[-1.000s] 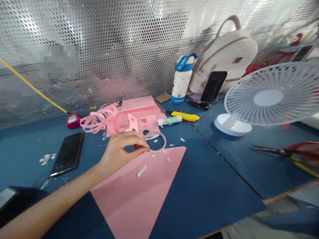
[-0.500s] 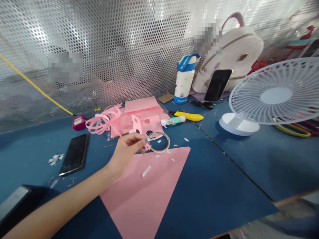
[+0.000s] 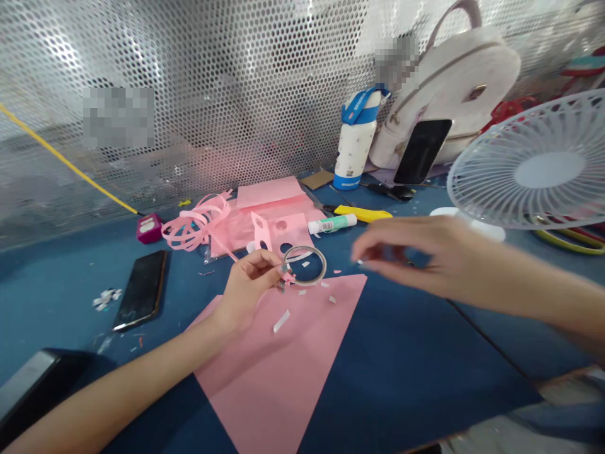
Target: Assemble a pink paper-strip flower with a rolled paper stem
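Note:
Pinched between the thumb and fingers of my left hand (image 3: 253,284) is a narrow, ring-shaped roll of tape (image 3: 323,265). A small pink piece (image 3: 288,277) shows at the same fingertips. Below lies a pink sheet of paper (image 3: 283,372), with white scraps and a short white strip (image 3: 282,321) on it. My right hand (image 3: 411,252) is in the air right of the roll, its fingers bent and smeared by motion. Whether it holds anything cannot be made out. Behind the roll is pink paper with cut holes (image 3: 295,230), beside a glue stick (image 3: 332,224).
A yellow cutter (image 3: 363,214), a bottle (image 3: 355,145) and a white fan (image 3: 529,167) stand or lie at the back and right. Curled pink strips (image 3: 196,224), a tape measure (image 3: 149,228) and a phone (image 3: 142,290) are at left. Perforated metal (image 3: 212,94) rises behind the table.
My right hand has come into view from the right. My left hand still grips the tape roll, nearly in the same place. The view has shifted slightly.

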A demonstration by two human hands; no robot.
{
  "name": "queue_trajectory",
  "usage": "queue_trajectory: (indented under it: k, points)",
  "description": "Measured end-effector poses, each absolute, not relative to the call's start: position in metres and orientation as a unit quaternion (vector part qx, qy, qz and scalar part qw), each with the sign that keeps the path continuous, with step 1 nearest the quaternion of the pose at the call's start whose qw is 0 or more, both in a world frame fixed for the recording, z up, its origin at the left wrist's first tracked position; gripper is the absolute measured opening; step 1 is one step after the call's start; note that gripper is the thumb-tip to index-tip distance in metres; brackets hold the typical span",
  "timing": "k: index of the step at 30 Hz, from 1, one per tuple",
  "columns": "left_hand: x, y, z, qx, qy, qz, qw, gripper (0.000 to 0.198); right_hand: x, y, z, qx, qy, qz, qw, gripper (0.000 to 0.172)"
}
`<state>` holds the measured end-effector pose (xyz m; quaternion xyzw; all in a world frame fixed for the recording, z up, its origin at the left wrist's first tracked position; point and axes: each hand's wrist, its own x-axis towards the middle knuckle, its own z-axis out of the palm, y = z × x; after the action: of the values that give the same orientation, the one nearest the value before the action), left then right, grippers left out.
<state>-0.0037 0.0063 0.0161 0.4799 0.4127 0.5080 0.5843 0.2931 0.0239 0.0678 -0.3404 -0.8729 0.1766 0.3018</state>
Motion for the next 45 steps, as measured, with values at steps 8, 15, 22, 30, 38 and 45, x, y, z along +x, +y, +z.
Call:
queue_trajectory:
  k: [8, 15, 22, 30, 38, 45]
  points:
    - [-0.010, 0.005, 0.009, 0.551, 0.411, 0.493, 0.533, 0.013, 0.198, 0.060, 0.014, -0.210, -0.849, 0.316, 0.368, 0.007]
    - [-0.007, 0.013, -0.001, 0.539, 0.417, 0.482, 0.551, 0.012, 0.200, 0.064, 0.010, -0.178, -0.851, 0.287, 0.402, 0.004]
    - [-0.003, 0.015, -0.002, 0.534, 0.428, 0.478, 0.551, 0.013, 0.202, 0.065, 0.007, -0.176, -0.855, 0.281, 0.400, 0.004]
    - [-0.003, 0.015, 0.001, 0.536, 0.445, 0.472, 0.540, 0.012, 0.204, 0.063, 0.009, -0.219, -0.834, 0.330, 0.384, 0.009]
    - [-0.006, 0.015, 0.000, 0.534, 0.448, 0.483, 0.530, 0.011, 0.204, 0.062, 0.005, -0.264, -0.737, 0.491, 0.382, 0.007]
    - [-0.008, 0.015, -0.002, 0.516, 0.444, 0.486, 0.548, 0.019, 0.203, 0.069, -0.003, -0.265, -0.648, 0.621, 0.352, 0.012]
